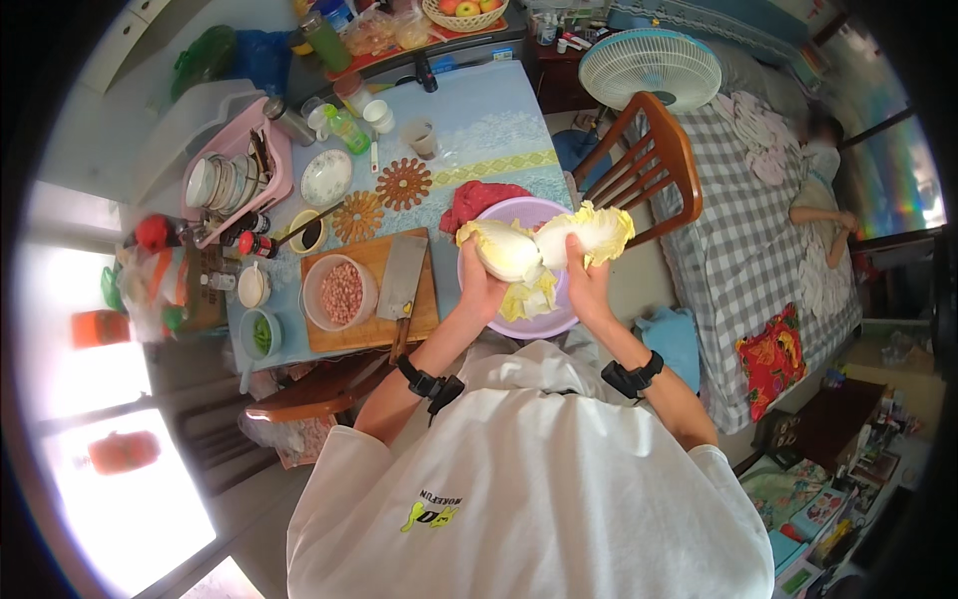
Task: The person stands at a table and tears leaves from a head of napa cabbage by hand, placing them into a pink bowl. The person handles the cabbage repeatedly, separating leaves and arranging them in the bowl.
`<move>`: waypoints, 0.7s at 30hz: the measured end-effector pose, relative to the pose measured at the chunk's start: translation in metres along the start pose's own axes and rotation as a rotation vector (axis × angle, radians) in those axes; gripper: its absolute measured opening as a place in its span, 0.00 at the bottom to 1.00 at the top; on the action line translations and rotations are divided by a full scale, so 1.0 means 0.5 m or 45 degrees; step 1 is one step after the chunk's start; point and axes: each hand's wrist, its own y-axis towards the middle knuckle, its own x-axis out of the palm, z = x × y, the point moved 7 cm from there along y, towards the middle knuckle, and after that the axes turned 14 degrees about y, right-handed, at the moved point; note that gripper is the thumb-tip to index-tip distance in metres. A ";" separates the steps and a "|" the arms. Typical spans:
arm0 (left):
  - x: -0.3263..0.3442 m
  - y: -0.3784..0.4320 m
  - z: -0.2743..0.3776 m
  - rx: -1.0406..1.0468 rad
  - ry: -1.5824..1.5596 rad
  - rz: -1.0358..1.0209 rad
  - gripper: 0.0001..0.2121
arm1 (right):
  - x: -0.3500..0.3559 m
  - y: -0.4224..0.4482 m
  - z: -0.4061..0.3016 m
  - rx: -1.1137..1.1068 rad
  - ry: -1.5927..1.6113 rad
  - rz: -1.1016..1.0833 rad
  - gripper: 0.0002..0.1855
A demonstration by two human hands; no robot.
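My left hand point(480, 282) grips a head of napa cabbage point(503, 251), pale with yellow leaf edges. A single cabbage leaf point(572, 238) is in my right hand point(589, 284), its thumb pressed on the white rib; the frilly yellow end points up and right. The leaf's base meets the base of the head, and I cannot tell whether they are still joined. Both hands are above a lilac plastic basin point(516, 329). Torn cabbage pieces point(530, 298) show inside it, under the head.
Left of the basin, a wooden cutting board point(367, 341) bears a cleaver point(403, 277) and a bowl of diced meat point(343, 293). A red cloth point(485, 201) lies behind the basin. A wooden chair point(677, 157) and a fan point(650, 67) stand right. Someone is on the checked bed point(718, 247).
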 end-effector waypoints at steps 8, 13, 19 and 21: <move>-0.051 0.122 -0.082 -0.129 0.266 0.144 0.32 | -0.025 -0.026 -0.134 -0.276 0.045 -0.043 0.15; -0.073 0.181 -0.131 -0.307 0.401 0.168 0.34 | -0.124 -0.008 -0.140 -0.134 -0.519 -0.051 0.14; -0.045 0.230 -0.213 -0.363 0.664 0.165 0.34 | -0.198 -0.041 -0.028 0.361 -0.301 -0.034 0.14; -0.097 0.262 -0.247 -0.353 0.782 0.291 0.34 | -0.200 -0.043 0.012 0.487 -0.245 -0.090 0.15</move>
